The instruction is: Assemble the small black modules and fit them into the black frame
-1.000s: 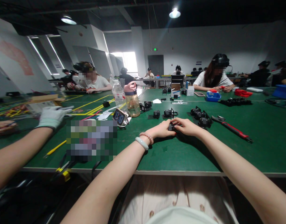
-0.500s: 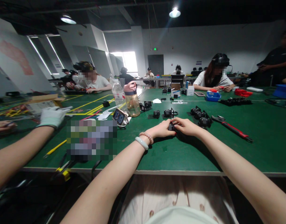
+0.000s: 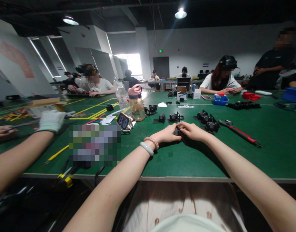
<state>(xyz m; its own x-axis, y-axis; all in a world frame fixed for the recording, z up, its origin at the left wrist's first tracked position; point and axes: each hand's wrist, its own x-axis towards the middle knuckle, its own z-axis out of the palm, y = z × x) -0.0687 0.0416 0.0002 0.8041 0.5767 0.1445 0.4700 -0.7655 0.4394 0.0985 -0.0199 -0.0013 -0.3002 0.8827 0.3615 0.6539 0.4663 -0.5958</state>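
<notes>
My left hand [image 3: 171,133] and my right hand [image 3: 191,131] meet over the green table, both closed on one small black part [image 3: 177,131]. Fingers cover most of it, so its kind does not show. Just beyond them stand two similar black parts with thin fins, one black block [image 3: 159,118] to the left and another black block [image 3: 173,117] closer. A cluster of black parts [image 3: 208,120] lies right of my right hand. Farther right rests an adjustable wrench [image 3: 242,132] with red and black handles.
A bottle with a pink lid [image 3: 137,104] and a clear water bottle [image 3: 123,98] stand ahead on the left, near a small clock display [image 3: 123,121]. At left, a co-worker's gloved hand [image 3: 50,121] works over the table. A blue bin [image 3: 221,99] sits beyond the wrench.
My hands and the black part stay nearly still. The co-worker's gloved hand at left has shifted slightly left. A standing person at far right has moved left and more upright.
</notes>
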